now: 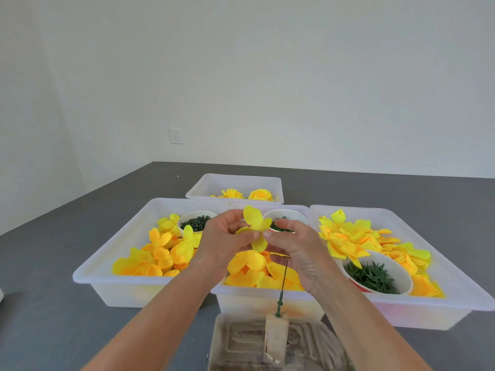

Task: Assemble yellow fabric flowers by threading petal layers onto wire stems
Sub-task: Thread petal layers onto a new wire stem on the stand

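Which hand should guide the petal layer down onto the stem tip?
Probably right. Both hands pinch the petal layer, but the right hand sits directly above the wire stem standing in its block; the left hand is off to the side.
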A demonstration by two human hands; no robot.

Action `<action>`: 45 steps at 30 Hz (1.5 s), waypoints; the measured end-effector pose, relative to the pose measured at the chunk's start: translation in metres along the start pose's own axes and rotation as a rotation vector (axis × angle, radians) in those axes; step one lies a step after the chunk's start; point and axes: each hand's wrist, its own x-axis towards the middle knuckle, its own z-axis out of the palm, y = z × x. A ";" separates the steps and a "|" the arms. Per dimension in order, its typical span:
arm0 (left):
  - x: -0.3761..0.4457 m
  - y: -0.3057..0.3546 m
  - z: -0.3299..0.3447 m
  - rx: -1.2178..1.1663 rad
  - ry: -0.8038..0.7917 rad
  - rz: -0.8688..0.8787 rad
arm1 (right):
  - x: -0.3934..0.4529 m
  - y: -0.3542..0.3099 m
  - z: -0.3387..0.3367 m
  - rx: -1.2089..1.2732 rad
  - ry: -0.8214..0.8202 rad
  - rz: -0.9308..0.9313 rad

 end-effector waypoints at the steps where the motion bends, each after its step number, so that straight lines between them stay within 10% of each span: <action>1: 0.000 0.000 0.001 -0.008 0.002 0.000 | 0.001 0.000 -0.001 0.024 0.014 0.010; 19: -0.005 0.001 0.003 0.006 -0.010 -0.049 | 0.002 0.001 -0.011 0.032 0.059 0.000; 30: -0.005 0.004 0.002 0.285 0.147 0.016 | -0.007 0.004 -0.012 -0.312 0.213 -0.551; 38: -0.014 0.020 0.012 -0.113 -0.062 -0.307 | -0.008 0.017 -0.019 -0.619 0.265 -0.978; 45: -0.016 0.018 0.014 -0.153 -0.050 -0.202 | -0.009 0.020 -0.024 -0.647 0.298 -0.884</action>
